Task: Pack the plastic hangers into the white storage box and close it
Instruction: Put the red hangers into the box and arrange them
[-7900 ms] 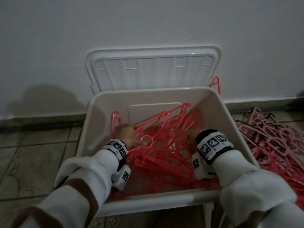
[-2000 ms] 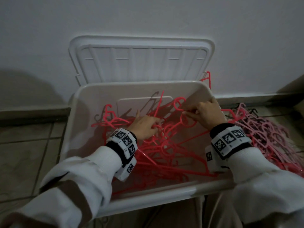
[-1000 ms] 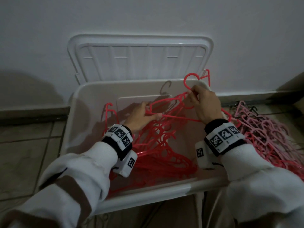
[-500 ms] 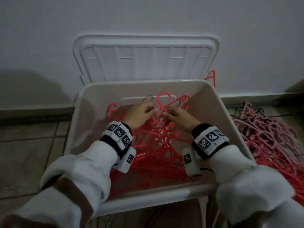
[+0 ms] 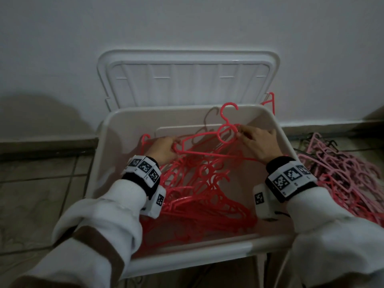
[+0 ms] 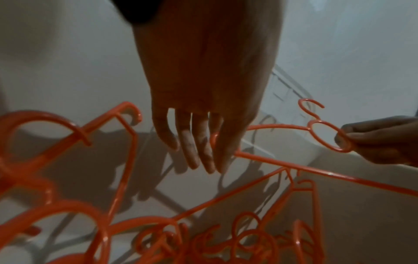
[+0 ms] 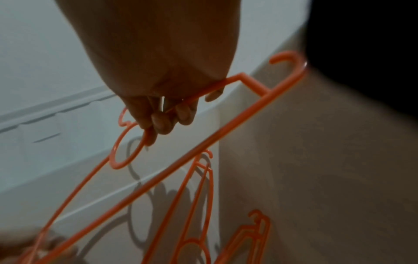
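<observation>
Both hands (image 5: pixel 258 142) hold one red hanger (image 5: pixel 207 150) — above the white box (image 5: pixel 187 258).

A plain white wall (image 5: pixel 187 23) stands behind everything. Along its bottom runs a low skirting ledge (image 5: pixel 41 142). The floor (image 5: pixel 41 183) is covered with pale tiles with dark joints, and a soft shadow (image 5: pixel 37 113) falls on the wall at left.

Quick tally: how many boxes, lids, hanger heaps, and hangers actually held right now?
box: 1
lid: 1, open
Heaps: 2, red heap in the box, pink heap on the floor; too tangled to count singly
held hanger: 1, between left hand and right hand
Total: 5
</observation>
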Motion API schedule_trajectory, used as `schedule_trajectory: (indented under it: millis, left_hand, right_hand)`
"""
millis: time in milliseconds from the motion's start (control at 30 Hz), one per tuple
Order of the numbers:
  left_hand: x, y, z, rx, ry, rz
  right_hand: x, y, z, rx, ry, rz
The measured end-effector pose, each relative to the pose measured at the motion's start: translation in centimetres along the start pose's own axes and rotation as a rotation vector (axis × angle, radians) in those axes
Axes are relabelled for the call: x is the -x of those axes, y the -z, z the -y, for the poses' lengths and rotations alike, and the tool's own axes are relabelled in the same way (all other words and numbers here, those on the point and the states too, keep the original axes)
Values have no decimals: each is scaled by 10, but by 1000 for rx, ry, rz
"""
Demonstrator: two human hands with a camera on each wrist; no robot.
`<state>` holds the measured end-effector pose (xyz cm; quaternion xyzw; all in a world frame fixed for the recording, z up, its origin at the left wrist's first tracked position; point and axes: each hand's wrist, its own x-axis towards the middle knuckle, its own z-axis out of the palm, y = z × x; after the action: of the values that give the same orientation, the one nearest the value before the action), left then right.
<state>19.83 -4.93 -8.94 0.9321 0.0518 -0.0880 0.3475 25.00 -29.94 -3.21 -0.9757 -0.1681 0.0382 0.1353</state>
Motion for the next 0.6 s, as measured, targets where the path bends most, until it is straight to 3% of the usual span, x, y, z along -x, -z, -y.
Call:
schedule_trajectory:
  millis: [67, 167, 233, 300, 333, 400, 467, 500, 600]
  left_hand:
    - [-3, 0, 3, 20, 15, -32]
    - [-8, 3, 1, 299, -6, -72]
    - [-9, 11, -1, 349, -67, -173]
    - [-11, 18, -5, 418, -132, -298]
    - [-11, 21, -8, 467, -131, -297]
    - [-6, 16, -21, 520, -94, -83]
    - [0, 7, -32, 425, -105, 209]
    - [1, 3, -35, 373, -130, 289]
    - [3, 1, -36, 315, -179, 311]
  right_hand:
    - [-1, -5, 0, -38, -25, 33]
    - [-3, -13, -6, -309, -8, 51]
    - [-3, -16, -8, -386, -3, 87]
    - [-3, -19, -6, -391, 16, 196]
    - [-2, -23, -4, -407, 38, 263]
    - [-1, -29, 3, -477, 81, 380]
    - [1, -33, 12, -567, 99, 444]
    - [0, -34, 15, -587, 103, 456]
    - [-1, -35, 18, -612, 133, 468]
